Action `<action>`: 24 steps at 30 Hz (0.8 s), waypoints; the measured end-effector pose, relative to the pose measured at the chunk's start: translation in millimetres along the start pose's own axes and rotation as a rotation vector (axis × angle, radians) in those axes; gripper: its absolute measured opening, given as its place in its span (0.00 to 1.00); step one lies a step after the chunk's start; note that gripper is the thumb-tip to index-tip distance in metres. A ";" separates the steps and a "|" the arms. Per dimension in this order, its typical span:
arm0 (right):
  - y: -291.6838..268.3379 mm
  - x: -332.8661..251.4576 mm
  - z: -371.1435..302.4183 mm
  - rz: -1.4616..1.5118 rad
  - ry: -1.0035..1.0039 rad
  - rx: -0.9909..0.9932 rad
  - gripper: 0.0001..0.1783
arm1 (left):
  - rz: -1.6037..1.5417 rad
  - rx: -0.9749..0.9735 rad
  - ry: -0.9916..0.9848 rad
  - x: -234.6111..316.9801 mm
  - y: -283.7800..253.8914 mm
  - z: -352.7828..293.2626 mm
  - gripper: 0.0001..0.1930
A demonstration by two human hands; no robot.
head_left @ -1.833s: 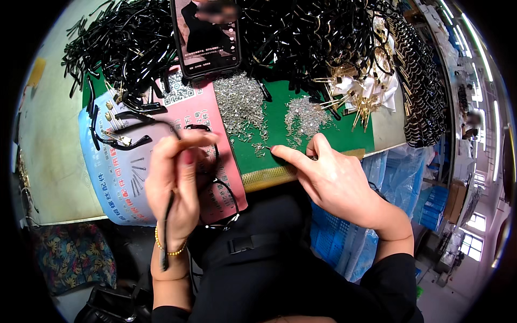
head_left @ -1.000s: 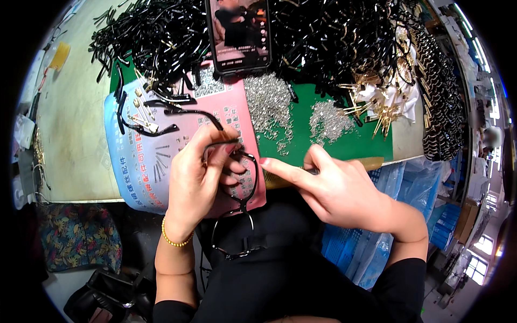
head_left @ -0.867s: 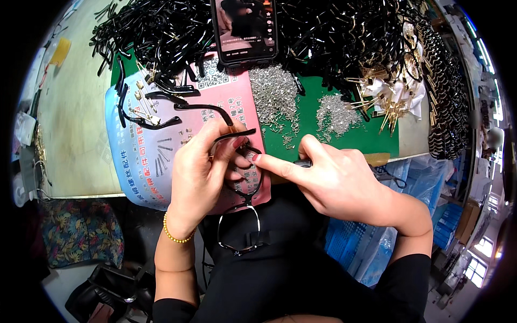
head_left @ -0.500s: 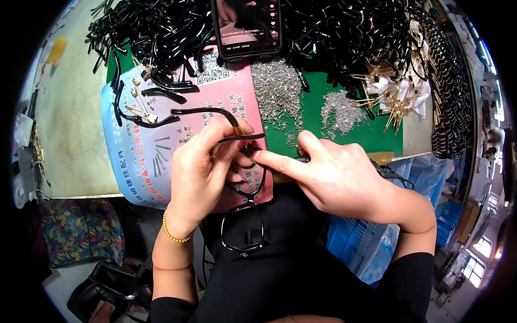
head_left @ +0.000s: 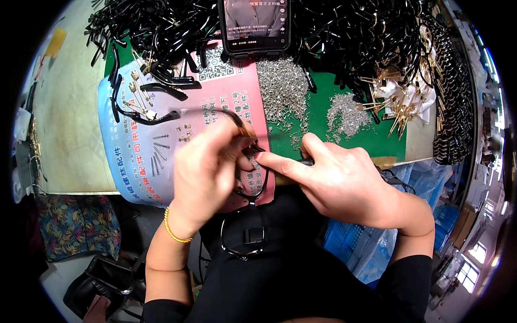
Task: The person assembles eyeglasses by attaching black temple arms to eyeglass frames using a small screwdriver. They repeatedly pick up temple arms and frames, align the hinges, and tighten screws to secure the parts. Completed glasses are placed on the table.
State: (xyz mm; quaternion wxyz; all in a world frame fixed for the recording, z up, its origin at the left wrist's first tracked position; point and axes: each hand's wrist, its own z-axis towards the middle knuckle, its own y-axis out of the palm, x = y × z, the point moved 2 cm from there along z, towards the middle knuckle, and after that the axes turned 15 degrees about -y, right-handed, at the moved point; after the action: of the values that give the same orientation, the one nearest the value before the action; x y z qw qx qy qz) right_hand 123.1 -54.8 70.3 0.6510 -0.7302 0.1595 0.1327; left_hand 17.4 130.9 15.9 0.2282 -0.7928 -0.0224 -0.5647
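My left hand (head_left: 207, 167) pinches a black eyeglass frame (head_left: 243, 255) near its hinge. The frame's rims hang down in front of my dark clothing. From the same fingers a black temple arm (head_left: 229, 114) reaches up and left, its tip smeared by motion. My right hand (head_left: 342, 180) is closed, with its index fingertip against the hinge spot beside the left fingers. Between its thumb and fingers shows a bit of a dark rod-shaped tool (head_left: 307, 161); the rest is hidden by the hand. The hinge itself is mostly covered by fingertips.
Beyond my hands lie a heap of black temple arms (head_left: 161, 27), a phone (head_left: 257, 48), piles of tiny metal screws (head_left: 281, 86) and gold-coloured metal parts (head_left: 401, 94). A printed sheet (head_left: 121, 156) covers the table's near part. Blue crates (head_left: 344, 242) stand below right.
A dark temple piece that crossed above my left fingers toward the right no longer shows there. The other temple arm's tip is now blurred. Both hands stay together at the hinge.
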 end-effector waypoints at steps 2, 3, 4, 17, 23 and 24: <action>-1.4 -0.4 1.5 0.017 -0.001 -0.033 0.32 | 0.221 0.092 0.281 2.7 2.1 0.9 0.10; -1.7 -0.2 0.8 0.023 -0.001 -0.016 0.32 | 0.330 0.136 0.420 7.1 3.8 1.2 0.10; -1.4 0.5 0.0 0.028 0.000 0.000 0.32 | 0.103 -0.024 0.087 7.6 -0.6 4.6 0.11; -6.1 0.1 0.3 0.032 -0.015 -0.026 0.34 | -0.064 -0.090 0.094 7.7 -5.4 0.7 0.22; -2.7 1.3 0.5 0.048 0.001 -0.046 0.34 | -0.364 -0.101 -0.078 -0.2 -3.4 -1.7 0.03; -1.5 1.5 0.1 0.046 -0.001 -0.031 0.34 | -0.360 -0.067 -0.018 -2.7 -3.4 -1.3 0.04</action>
State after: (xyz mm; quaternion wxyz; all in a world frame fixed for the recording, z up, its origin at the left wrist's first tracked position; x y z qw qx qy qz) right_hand 125.1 -54.6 71.1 0.6365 -0.7363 0.1737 0.1503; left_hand 14.2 134.0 15.0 0.0968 -0.7881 -0.1472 -0.5898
